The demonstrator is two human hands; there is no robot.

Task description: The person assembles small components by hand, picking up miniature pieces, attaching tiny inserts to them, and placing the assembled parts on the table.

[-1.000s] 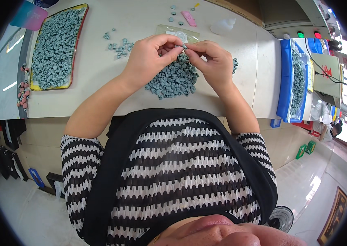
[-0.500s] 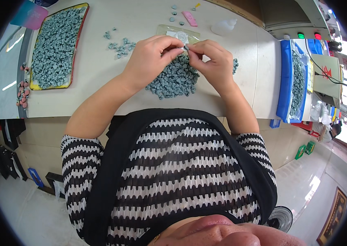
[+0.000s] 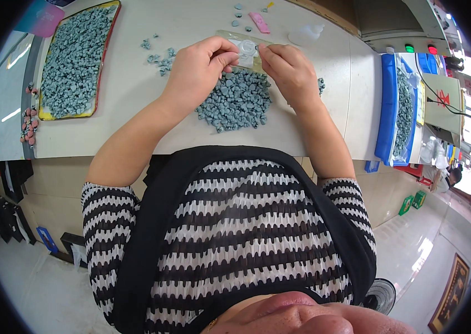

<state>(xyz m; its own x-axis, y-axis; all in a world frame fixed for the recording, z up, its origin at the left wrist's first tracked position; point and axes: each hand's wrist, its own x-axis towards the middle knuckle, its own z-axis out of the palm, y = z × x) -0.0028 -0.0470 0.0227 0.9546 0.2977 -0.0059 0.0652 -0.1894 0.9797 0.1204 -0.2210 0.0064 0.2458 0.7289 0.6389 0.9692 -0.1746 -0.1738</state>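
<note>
A heap of small grey-green pieces (image 3: 234, 103) lies on the white table right in front of me. Over its far left side is my left hand (image 3: 202, 65), thumb and forefinger pinched together; anything between them is too small to make out. Across from it, my right hand (image 3: 292, 71) pinches a small dark piece (image 3: 257, 48) at its fingertips. Between the two hands a clear round dish (image 3: 246, 49) rests on a yellowish transparent sheet (image 3: 259, 62). The fingertips of both hands are apart from each other.
A yellow-and-red-rimmed tray (image 3: 101, 69) full of similar pieces stands at left, near reddish pieces (image 3: 29, 125). Loose pieces (image 3: 160, 60) lie left of the heap. Farther back are a pink packet (image 3: 259, 22) and a translucent white bottle (image 3: 306, 34). A blue bin (image 3: 384, 111) stands right.
My hands were together fingertip to fingertip over the heap's far edge. They have moved apart, left hand leftward and right hand slightly rightward, uncovering the clear dish.
</note>
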